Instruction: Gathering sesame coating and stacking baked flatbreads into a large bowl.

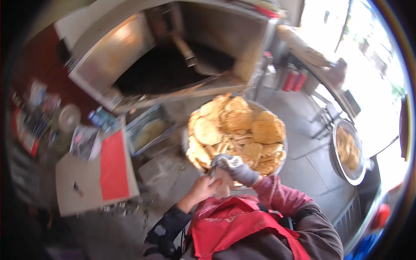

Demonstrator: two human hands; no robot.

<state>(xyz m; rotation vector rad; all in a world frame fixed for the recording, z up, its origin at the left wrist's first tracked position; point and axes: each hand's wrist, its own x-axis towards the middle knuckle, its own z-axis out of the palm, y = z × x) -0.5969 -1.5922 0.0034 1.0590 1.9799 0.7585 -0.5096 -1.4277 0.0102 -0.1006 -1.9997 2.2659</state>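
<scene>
My left hand (204,189), bare, pinches a pale pinkish cloth item (223,184) in front of my red apron (227,221). My right hand (242,170) wears a grey knitted glove and closes on the upper end of the same item; a whitish fold shows at its fingers. Blur hides whether the item is a glove or a plain cloth. Just beyond both hands stands a wide round metal basin (283,159) heaped with golden-brown flatbreads (239,120), some round, some in strips. The hands overlap its near rim in the view.
Behind the basin gapes a large oven (110,58) with a wooden-handled tool (183,48) inside. To the left lie a cardboard box (78,185) with a red panel and a rectangular tray (149,133). At right, a second metal bowl (347,152) holds food near a counter (312,61).
</scene>
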